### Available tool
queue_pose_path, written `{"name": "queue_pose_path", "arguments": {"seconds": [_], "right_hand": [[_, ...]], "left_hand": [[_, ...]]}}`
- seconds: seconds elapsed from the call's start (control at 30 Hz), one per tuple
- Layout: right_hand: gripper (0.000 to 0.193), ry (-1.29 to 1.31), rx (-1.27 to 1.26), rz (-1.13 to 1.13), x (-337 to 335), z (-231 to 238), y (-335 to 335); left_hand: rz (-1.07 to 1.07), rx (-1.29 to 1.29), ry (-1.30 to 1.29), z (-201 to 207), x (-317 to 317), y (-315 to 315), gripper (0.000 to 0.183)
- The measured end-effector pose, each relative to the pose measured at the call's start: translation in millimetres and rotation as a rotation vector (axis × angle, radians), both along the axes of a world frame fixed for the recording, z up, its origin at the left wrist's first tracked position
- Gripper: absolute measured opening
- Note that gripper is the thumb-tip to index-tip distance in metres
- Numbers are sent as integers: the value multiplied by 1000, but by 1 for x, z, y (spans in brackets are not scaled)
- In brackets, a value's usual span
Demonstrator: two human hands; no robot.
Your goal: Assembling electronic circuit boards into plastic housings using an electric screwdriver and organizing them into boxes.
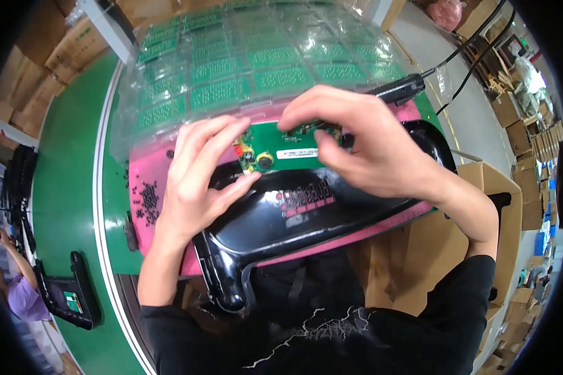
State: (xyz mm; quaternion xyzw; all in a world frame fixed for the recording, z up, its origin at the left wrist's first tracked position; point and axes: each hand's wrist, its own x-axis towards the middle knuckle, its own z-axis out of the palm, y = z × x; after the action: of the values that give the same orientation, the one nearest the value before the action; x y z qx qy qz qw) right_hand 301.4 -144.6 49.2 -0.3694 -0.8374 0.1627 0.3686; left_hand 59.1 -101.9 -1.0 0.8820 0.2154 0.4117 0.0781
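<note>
We have a small green circuit board (288, 147) pinched between both hands, held just above the upper edge of a glossy black plastic housing (281, 215). Our left hand (197, 178) clamps the board's left end, thumb beneath and fingers curled over the top, right beside a round black component and a red-and-yellow part soldered there. Our right hand (369, 140) closes over the board's right end and top edge, fingers arched across it, so most of that end is hidden from us.

We judge the board light and stiff, but fragile: its soldered parts stand proud and could bend or snap under pressure, and the flat faces are best left untouched. The bare edges and corners look like the safest places to take hold, well away from the tall parts at the left end. A white label strip runs along the lower middle of the board.

The housing lies on a pink foam pad (153, 172) at the near edge of the green bench (69, 144). It looks smooth and slippery, with a row of red markings on its face, and its rim hangs toward us over the pad. A scatter of small black screws (147, 200) sits on the pad's left part. Beyond the pad, clear blister trays of more green boards (244, 69) cover the far side of the bench, and a black power tool (400, 89) with a cable lies near the pad's far right corner.
</note>
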Motion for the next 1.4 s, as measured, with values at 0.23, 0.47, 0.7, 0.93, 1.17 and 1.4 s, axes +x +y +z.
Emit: {"name": "queue_pose_path", "arguments": {"seconds": [0.23,0.47,0.7,0.93,1.17,1.4], "right_hand": [[10,2,80,-240,17,-10,-25],[35,96,-215,-181,33,-23,-47],[55,-88,-206,-137,51,-46,-57],[53,-1,-209,-59,51,-86,-48],[53,-41,-173,-169,49,-92,-46],[52,0,-206,-31,54,-84,-50]], "left_hand": [[-106,68,-5,-2,-2,-2,64],[-126,-26,6,-6,-1,-3,60],[-255,-497,145,-13,0,-15,60],[-177,-598,379,-24,2,-20,61],[-61,-511,468,-22,12,-21,62],[-201,-471,438,-17,10,-18,59]]}}
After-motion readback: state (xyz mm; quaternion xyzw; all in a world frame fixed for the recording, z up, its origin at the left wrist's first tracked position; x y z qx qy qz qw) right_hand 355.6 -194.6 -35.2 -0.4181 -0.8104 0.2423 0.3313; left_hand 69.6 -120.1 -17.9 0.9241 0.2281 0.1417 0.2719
